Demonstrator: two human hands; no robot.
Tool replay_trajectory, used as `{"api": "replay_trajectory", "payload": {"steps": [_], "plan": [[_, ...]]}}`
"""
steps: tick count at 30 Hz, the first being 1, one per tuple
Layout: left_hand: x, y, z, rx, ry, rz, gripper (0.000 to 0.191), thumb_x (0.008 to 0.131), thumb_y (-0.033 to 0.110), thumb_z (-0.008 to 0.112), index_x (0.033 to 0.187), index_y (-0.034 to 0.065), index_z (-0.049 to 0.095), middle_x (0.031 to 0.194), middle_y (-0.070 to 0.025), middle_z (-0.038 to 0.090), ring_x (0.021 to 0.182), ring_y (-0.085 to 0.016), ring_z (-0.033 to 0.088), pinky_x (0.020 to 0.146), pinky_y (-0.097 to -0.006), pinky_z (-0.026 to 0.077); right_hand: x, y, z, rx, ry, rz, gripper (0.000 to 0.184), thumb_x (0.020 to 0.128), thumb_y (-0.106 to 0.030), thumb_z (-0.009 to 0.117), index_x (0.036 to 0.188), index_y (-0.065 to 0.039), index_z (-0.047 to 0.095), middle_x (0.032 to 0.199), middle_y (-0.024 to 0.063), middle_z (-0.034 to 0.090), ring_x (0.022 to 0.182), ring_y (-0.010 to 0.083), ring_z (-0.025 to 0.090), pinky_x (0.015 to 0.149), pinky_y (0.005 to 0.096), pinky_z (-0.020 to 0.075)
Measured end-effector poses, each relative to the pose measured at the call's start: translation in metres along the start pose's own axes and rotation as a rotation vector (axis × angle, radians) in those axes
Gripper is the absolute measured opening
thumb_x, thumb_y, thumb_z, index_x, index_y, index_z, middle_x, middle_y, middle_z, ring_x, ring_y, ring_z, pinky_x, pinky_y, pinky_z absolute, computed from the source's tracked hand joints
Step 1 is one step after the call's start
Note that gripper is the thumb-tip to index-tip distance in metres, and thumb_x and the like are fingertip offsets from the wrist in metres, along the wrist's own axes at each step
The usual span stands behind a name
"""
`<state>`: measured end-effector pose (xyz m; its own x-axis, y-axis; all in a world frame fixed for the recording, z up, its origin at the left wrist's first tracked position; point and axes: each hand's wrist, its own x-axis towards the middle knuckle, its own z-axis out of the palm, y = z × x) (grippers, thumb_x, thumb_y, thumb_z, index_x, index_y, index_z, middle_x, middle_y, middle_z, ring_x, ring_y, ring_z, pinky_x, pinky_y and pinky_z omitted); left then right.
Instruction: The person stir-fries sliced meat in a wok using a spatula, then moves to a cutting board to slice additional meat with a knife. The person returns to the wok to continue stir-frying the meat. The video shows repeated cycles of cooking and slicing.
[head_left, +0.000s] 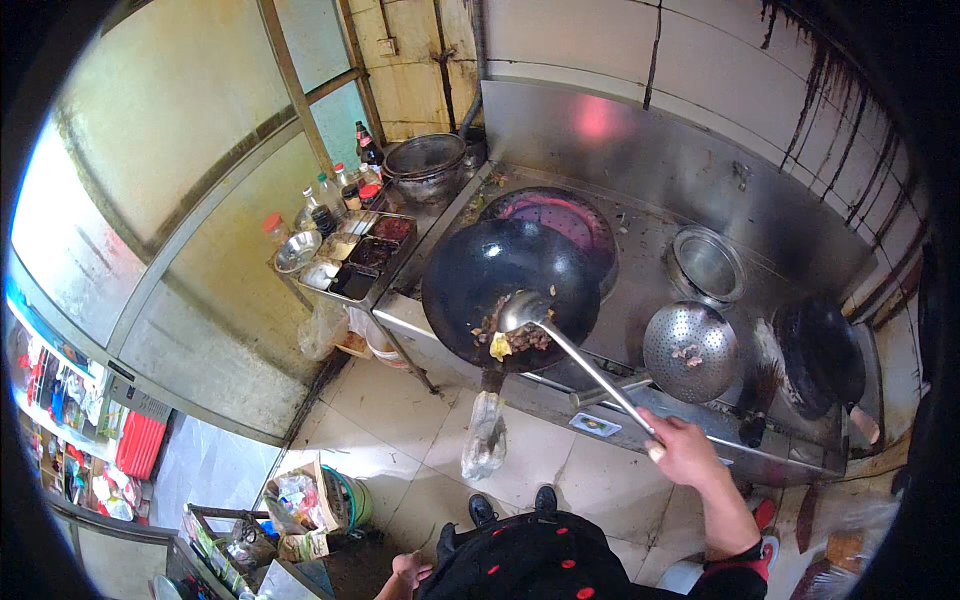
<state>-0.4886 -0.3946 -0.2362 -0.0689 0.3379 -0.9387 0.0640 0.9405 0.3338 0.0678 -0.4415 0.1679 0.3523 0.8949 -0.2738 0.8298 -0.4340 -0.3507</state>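
Note:
My right hand (686, 450) grips the long metal handle of a cooking ladle (523, 310). The ladle's bowl rests among browned chopped food (529, 339) in a black wok (480, 262) on the steel range. A yellowish piece (500, 346) lies at the food's near edge. The wok's cloth-wrapped handle (486, 435) points towards me, with no hand on it. My left hand (412, 570) is low beside my body, its fingers partly curled, holding nothing visible. A perforated metal strainer (690, 352) with a few food scraps lies right of the wok.
Behind the wok glows a reddish burner (559, 217). A metal pot (705, 264) and a second dark wok (817, 360) sit right. Seasoning trays (375, 251), bottles (330, 196) and a large pot (425, 166) stand left. A waste box (304, 499) is on the floor. Another person's red shoe (769, 553) shows lower right.

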Motion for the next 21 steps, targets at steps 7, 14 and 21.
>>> {"api": "replay_trajectory", "payload": {"steps": [7, 14, 21], "plan": [[-0.021, 0.022, 0.02, 0.047, 0.056, 0.025, 0.034, 0.092, 0.023, 0.059, 0.114, -0.002, 0.054, 0.088, -0.014, 0.064, 0.068, -0.029, 0.068, 0.05, -0.0364, 0.058, -0.056, 0.018, -0.049, 0.149, -0.054, -0.051, 0.059, 0.084, -0.017, 0.061, 0.141, -0.017, 0.045, 0.103, 0.0228, 0.064, 0.09, 0.039, 0.064, 0.083, 0.0412, 0.0502], [-0.043, 0.05, 0.045, 0.177, 0.078, 0.053, 0.034, 0.091, 0.021, 0.06, 0.116, -0.0017, 0.054, 0.089, -0.0147, 0.065, 0.064, -0.028, 0.068, 0.048, -0.0327, 0.057, 0.005, 0.017, 0.016, 0.036, -0.128, 0.042, 0.063, 0.084, -0.016, 0.057, 0.144, -0.018, 0.039, 0.105, 0.0251, 0.063, 0.092, 0.0411, 0.063, 0.083, 0.0454, 0.0504], [-0.028, 0.036, 0.019, -0.005, 0.024, 0.063, 0.038, 0.093, 0.022, 0.057, 0.122, -0.0024, 0.052, 0.095, -0.0163, 0.065, 0.064, -0.028, 0.067, 0.05, -0.0333, 0.058, 0.06, -0.026, 0.023, 0.356, -0.059, 0.134, 0.058, 0.088, -0.012, 0.058, 0.144, -0.017, 0.041, 0.096, 0.0221, 0.066, 0.08, 0.0326, 0.066, 0.075, 0.0391, 0.0513]]}}
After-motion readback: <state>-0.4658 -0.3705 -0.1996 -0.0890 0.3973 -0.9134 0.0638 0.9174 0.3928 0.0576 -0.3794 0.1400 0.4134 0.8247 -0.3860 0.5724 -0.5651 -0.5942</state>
